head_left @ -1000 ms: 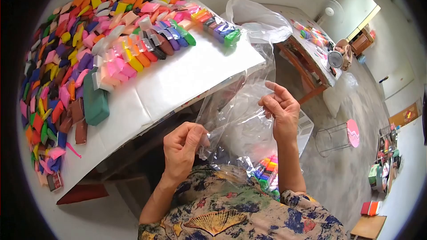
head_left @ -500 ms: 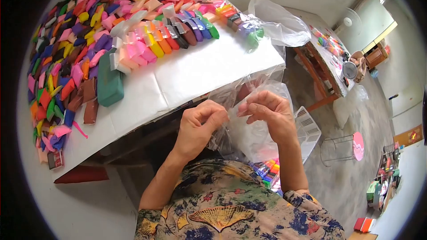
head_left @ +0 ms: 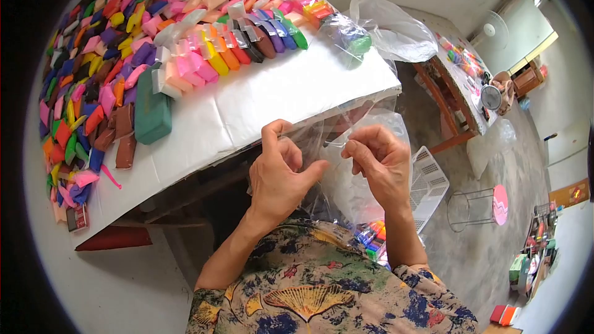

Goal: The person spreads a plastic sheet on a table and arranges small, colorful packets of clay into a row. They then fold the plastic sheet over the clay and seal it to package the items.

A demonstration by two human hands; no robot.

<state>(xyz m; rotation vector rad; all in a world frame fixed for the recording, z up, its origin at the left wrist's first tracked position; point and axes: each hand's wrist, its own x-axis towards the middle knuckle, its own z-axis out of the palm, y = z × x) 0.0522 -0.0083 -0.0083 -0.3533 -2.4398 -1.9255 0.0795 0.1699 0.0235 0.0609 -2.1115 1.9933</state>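
My left hand (head_left: 281, 170) is raised below the table's front edge, its thumb and fingers spread apart with nothing held between them. Close by on the right, my right hand (head_left: 380, 161) pinches a thin clear plastic piece (head_left: 337, 144). Clear plastic film hangs behind and between both hands. Beneath my right hand lies a whitish plastic bag (head_left: 352, 195). On the white-covered table (head_left: 247, 111), a row of coloured packets (head_left: 216, 55) lies beside a green block (head_left: 153, 108).
A large pile of coloured packets (head_left: 93, 68) covers the table's left part. A clear bag (head_left: 396, 31) overhangs its right corner. Right of me are a white basket (head_left: 428, 188), a pink-topped stool (head_left: 499, 204) and another table (head_left: 455, 96) with a fan (head_left: 490, 97).
My left hand has opened its pinch and spread its fingers. My right hand has closed its fingers more around the clear plastic. The view has shifted slightly.
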